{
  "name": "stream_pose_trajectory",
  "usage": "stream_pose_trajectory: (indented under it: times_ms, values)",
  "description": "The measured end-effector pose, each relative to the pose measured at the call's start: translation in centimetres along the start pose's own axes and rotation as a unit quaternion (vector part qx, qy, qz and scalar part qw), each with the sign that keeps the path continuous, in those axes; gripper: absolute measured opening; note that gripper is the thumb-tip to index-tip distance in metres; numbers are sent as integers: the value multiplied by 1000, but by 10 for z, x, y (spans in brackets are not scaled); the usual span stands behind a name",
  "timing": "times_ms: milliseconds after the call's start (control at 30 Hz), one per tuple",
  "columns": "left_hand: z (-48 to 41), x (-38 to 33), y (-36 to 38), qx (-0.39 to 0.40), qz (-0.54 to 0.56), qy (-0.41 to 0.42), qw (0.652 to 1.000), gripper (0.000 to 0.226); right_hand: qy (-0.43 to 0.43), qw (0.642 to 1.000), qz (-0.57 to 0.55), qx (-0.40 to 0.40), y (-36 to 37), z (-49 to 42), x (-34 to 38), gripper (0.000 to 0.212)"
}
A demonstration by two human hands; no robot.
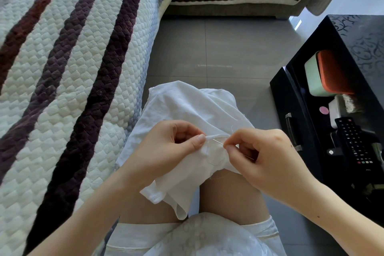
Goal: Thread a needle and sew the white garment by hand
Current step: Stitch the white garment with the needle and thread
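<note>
Fingers of right hand (268, 158) pinch needle (218, 142); left hand (166, 147) pinches white garment (187, 110); remote (353, 141) nearby.

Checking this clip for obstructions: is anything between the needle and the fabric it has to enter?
Nothing visible. The right hand pinches the needle, whose tip meets the white garment fold held by the left hand.

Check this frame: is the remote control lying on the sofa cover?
No, the remote control lies on the black table at the right, across from the striped sofa cover.
</note>
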State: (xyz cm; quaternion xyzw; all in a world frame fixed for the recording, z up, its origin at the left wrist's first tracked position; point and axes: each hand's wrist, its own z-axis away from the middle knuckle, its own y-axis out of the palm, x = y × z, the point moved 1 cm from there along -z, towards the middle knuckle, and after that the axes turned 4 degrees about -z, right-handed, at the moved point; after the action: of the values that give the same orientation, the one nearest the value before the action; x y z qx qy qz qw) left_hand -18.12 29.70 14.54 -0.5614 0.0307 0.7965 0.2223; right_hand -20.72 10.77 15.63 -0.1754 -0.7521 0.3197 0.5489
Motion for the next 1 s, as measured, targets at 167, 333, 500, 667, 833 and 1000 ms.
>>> stream_pose_trajectory:
  times_ms: [167, 333, 500, 667, 833, 1000]
  values:
    - [1, 0, 0, -4, 6, 1, 1000, 9, 9, 1000, 9, 10, 2, 0, 1, 13]
    - [1, 0, 0, -5, 3, 5, 1000, 8, 13, 1000, 13, 9, 2, 0, 2, 13]
    - [2, 0, 0, -7, -11, 16, 1000, 7, 23, 1000, 14, 10, 3, 0, 4, 13]
    - [4, -3, 3, 1, -40, 47, 998, 10, 31, 999, 37, 19, 8, -3, 6, 14]
    - [5, -6, 5, 3, -46, 49, 998, 11, 45, 998, 16, 31, 6, -6, 7, 14]
    - [3, -5, 3, -14, -48, 34, 998, 7, 75, 994, -60, 54, -1, -8, 4, 14]
